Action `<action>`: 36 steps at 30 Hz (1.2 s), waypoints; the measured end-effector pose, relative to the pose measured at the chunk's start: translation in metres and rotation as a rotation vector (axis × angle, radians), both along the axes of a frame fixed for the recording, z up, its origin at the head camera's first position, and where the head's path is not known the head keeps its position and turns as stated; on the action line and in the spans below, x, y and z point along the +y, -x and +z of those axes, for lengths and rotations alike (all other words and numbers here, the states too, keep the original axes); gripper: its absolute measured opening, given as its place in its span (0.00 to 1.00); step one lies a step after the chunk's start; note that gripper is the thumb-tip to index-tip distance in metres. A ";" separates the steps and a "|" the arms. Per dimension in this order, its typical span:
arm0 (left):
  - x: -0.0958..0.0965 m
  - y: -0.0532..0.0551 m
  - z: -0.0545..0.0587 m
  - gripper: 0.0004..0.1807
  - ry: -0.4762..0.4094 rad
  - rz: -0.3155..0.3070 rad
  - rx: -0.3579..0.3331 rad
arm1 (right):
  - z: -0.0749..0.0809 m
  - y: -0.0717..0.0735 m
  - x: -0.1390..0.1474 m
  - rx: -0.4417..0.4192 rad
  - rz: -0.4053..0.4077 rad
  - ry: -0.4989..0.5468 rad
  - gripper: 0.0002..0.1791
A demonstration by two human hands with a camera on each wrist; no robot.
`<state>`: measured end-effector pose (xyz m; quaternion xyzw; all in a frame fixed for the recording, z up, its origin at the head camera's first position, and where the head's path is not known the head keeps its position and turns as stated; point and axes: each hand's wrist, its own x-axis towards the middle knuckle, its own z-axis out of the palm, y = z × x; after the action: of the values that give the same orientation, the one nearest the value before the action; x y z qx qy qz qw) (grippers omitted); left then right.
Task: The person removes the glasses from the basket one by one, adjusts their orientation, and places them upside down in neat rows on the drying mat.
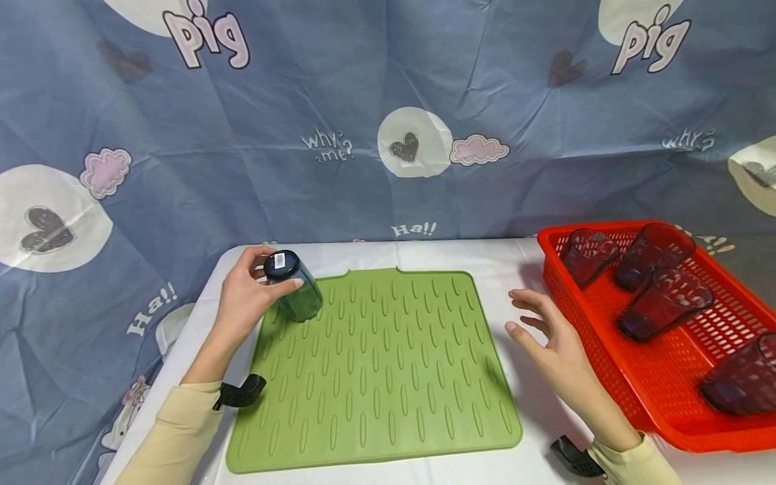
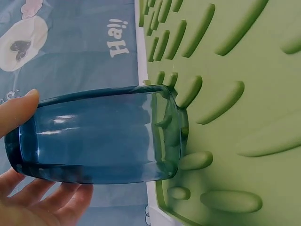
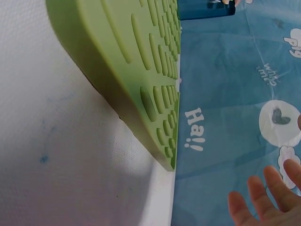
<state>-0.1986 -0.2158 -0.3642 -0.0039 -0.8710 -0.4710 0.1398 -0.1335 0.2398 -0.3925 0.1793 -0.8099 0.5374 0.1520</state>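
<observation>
A blue glass [image 1: 301, 296] stands upside down at the far left corner of a green ridged mat [image 1: 388, 364], its base with a white label facing up. My left hand [image 1: 245, 289] grips it near that base, thumb on one side and fingers on the other. In the left wrist view the glass [image 2: 99, 136] has its rim at the mat's surface. Between the mat and a red basket [image 1: 597, 357], my right hand [image 1: 554, 337] hovers with nothing in it, fingers spread and slightly bent; several fingers [image 3: 263, 200] show in the right wrist view.
Inside the basket at the right lie several more glasses, including one near the back [image 1: 655, 252] and one nearer the front [image 1: 742, 377]. A white cloth [image 1: 370, 254] covers the table. Behind it hangs a blue patterned curtain [image 1: 339, 81].
</observation>
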 end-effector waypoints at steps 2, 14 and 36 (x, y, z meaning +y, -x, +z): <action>0.000 -0.001 0.001 0.39 0.018 0.007 0.002 | 0.000 0.000 0.000 0.001 0.000 0.000 0.25; 0.001 -0.001 0.000 0.38 -0.058 -0.032 -0.003 | 0.001 0.000 0.000 0.009 -0.005 -0.008 0.25; 0.001 -0.005 -0.004 0.42 -0.209 -0.070 0.013 | 0.000 -0.001 -0.001 0.010 -0.010 -0.014 0.26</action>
<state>-0.1933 -0.2148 -0.3681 -0.0229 -0.8154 -0.5639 0.1286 -0.1326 0.2386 -0.3922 0.1788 -0.8137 0.5301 0.1575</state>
